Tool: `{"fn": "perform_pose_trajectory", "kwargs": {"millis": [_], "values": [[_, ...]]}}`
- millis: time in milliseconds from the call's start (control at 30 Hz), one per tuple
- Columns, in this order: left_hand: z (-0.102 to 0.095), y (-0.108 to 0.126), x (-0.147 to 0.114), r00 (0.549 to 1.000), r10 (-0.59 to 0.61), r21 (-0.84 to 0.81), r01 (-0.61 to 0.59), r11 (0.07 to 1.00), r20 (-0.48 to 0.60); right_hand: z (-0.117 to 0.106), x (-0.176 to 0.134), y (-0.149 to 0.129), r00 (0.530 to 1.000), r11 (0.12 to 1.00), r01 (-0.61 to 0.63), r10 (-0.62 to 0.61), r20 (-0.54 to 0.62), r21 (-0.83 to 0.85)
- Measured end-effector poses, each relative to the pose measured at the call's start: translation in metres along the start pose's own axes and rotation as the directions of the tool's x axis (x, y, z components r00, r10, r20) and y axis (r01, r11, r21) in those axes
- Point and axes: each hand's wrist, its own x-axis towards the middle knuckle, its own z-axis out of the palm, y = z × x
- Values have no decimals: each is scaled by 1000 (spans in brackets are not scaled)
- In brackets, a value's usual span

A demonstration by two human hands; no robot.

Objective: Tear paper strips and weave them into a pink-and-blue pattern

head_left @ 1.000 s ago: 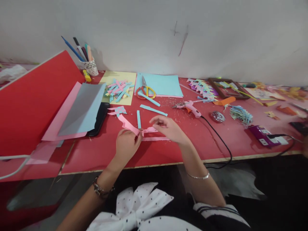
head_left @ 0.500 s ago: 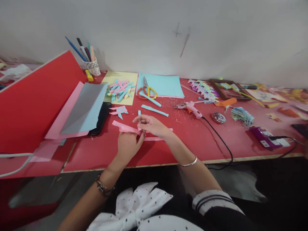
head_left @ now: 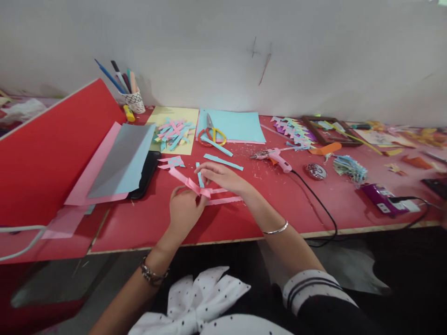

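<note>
My left hand (head_left: 186, 208) is closed on a folded pink paper strip (head_left: 190, 184), pinched near the thumb; part of the strip is hidden by the fingers. My right hand (head_left: 223, 179) hovers just beside it with fingers apart and curved, holding nothing that I can see. By its fingertips is a short blue paper strip (head_left: 199, 175); whether they touch it I cannot tell. Two more pink strips (head_left: 225, 201) lie under and beside my right wrist. A small woven pink and blue paper piece (head_left: 173, 162) rests beyond my left hand.
Scissors (head_left: 211, 132) lie on blue sheets (head_left: 240, 123), near a pile of folded strips (head_left: 174, 132). A pink glue gun (head_left: 275, 157) with a black cord is to the right, beyond it a purple power strip (head_left: 384, 199). Stacked paper sheets (head_left: 120, 163) and a pen cup (head_left: 134, 100) stand left.
My right fingers have come away from the pink strip held in my left hand and now sit by the blue strip. The pink strip has tilted, its far end raised.
</note>
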Motion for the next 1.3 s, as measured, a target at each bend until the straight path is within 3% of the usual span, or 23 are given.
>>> {"fn": "perform_pose_trajectory", "kwargs": {"millis": [67,167,233,367,533,767,900,967,1100,1300], "values": [[1,0,-1,1000,-4,5,4,1000,-4,-11,2,2,991,959,-14,-24,-132,-283],[2,-1,-1,1000,-9,9,9,1000,-14,-26,3,8,948,679,-270,63,-312,-683],[3,-1,-1,1000,-10,11,10,1000,-21,-30,3,13,914,537,-391,132,-384,-747],[4,-1,-1,1000,-8,8,8,1000,-27,-27,5,16,882,495,-465,190,-430,-734],[4,-1,-1,1000,-13,6,13,1000,-17,-27,6,17,882,540,-463,198,-428,-703],[3,-1,-1,999,-31,-2,31,1000,12,-35,-1,17,928,713,-313,90,-361,-627],[0,0,-1,999,-39,-12,40,999,35,-24,-18,13,945,910,-165,36,-325,-381],[-1,0,-1,998,-44,-16,45,999,45,-15,-31,14,947,967,-128,52,-317,-221],[-2,1,0,997,-47,-30,49,998,62,2,-55,17,953,994,-95,75,-292,-54],[-3,1,1,996,-60,-40,63,997,67,19,-75,25,867,967,-16,-113,-485,-254]]}}
